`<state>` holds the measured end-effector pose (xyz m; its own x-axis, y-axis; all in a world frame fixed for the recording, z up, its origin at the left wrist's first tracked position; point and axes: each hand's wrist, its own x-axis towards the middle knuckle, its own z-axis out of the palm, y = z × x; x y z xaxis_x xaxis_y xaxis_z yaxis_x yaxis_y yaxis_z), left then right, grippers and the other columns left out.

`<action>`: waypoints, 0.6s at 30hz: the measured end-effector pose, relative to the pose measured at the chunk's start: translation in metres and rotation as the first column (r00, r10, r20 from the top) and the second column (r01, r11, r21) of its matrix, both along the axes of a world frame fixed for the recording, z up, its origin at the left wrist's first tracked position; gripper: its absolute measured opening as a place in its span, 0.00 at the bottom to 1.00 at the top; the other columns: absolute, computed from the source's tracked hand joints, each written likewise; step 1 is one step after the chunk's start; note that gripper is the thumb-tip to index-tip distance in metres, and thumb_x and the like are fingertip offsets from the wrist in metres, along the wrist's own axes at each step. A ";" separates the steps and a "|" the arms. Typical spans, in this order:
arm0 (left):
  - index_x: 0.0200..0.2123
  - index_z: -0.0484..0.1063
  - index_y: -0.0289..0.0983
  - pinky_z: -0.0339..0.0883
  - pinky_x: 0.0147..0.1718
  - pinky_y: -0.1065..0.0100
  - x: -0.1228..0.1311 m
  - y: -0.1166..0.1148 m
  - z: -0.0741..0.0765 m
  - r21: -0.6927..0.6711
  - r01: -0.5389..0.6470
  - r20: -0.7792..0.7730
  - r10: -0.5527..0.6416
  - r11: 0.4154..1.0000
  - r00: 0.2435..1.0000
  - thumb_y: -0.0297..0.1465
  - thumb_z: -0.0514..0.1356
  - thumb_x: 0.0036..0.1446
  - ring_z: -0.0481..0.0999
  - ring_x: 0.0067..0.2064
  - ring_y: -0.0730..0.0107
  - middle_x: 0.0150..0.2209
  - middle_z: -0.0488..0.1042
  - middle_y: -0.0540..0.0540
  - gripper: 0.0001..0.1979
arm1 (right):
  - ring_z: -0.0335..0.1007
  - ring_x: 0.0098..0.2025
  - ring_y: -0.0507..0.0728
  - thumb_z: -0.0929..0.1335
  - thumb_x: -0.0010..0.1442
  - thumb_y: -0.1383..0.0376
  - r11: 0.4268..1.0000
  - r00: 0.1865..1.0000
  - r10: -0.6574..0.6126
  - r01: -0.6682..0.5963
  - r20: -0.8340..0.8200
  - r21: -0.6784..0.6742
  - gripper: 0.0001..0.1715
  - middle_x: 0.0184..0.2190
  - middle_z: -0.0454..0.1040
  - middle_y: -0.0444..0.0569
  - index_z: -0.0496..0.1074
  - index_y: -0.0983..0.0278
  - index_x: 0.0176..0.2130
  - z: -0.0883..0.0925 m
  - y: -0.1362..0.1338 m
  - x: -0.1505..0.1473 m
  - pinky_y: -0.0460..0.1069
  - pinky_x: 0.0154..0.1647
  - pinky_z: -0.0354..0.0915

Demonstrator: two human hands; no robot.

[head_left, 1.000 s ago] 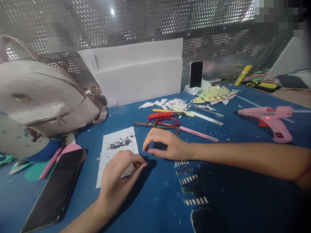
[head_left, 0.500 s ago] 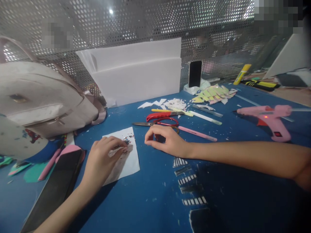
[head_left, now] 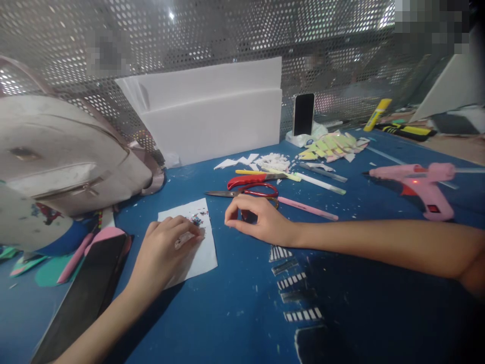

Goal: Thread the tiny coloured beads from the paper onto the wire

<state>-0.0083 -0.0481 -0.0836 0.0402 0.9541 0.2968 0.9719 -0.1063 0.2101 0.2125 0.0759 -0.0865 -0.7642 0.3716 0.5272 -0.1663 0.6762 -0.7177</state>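
Note:
My left hand [head_left: 166, 253] rests over a white sheet of paper [head_left: 206, 255], its thumb and fingertips drawn together beside a small heap of dark, shiny bits [head_left: 197, 219]. Whether a bit sits between those fingertips is too small to tell. To the right, my right hand [head_left: 261, 217] lies on the blue table [head_left: 235, 313], thumb and forefinger pinched into a loop; what they hold, if anything, cannot be made out. Just behind this hand are red-handled scissors [head_left: 261, 189], partly covered by it. Several black-and-white striped strips [head_left: 291, 280] lie in a column below the right wrist.
A pink glue gun [head_left: 420, 182] with a lit red light lies at right. Behind are white scraps [head_left: 275, 162], yellow-green paper pieces [head_left: 333, 146], a pink pen [head_left: 308, 209] and an upright phone [head_left: 304, 115]. A backpack [head_left: 68, 151] and a dark phone-like slab [head_left: 83, 293] occupy the left.
My left hand has shifted slightly right across the paper, its fingertips closing together below the heap of bits. My right hand has stayed in place.

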 end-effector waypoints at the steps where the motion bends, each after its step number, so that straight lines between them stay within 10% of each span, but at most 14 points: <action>1: 0.31 0.74 0.42 0.56 0.37 0.62 0.000 0.000 0.000 0.007 0.001 0.020 -0.001 1.000 1.000 0.35 0.59 0.59 0.75 0.39 0.60 0.37 0.78 0.48 0.06 | 0.66 0.36 0.52 0.66 0.63 0.66 1.000 1.000 -0.001 0.001 -0.002 0.000 0.04 0.35 0.72 0.47 0.70 0.63 0.36 0.000 0.000 0.000 0.48 0.36 0.64; 9: 0.29 0.74 0.40 0.66 0.36 0.66 0.015 -0.005 0.004 0.047 -0.142 0.452 0.106 0.989 0.886 0.34 0.62 0.54 0.76 0.36 0.64 0.32 0.79 0.49 0.05 | 0.66 0.36 0.51 0.66 0.64 0.66 1.000 1.000 -0.004 0.004 0.003 -0.018 0.04 0.35 0.72 0.46 0.70 0.64 0.37 -0.002 0.000 -0.001 0.46 0.34 0.63; 18: 0.29 0.74 0.39 0.65 0.37 0.65 0.013 -0.003 0.005 0.020 -0.169 0.502 0.136 0.985 0.854 0.33 0.63 0.52 0.75 0.36 0.64 0.32 0.78 0.49 0.04 | 0.66 0.35 0.50 0.66 0.63 0.67 1.000 1.000 -0.001 0.001 -0.008 -0.011 0.03 0.34 0.71 0.46 0.70 0.64 0.36 -0.001 0.000 -0.001 0.46 0.33 0.63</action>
<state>0.0048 -0.0516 -0.0789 -0.2731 0.9153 0.2961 0.7447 0.0063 0.6674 0.2117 0.0763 -0.0872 -0.7598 0.3780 0.5290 -0.1711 0.6687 -0.7236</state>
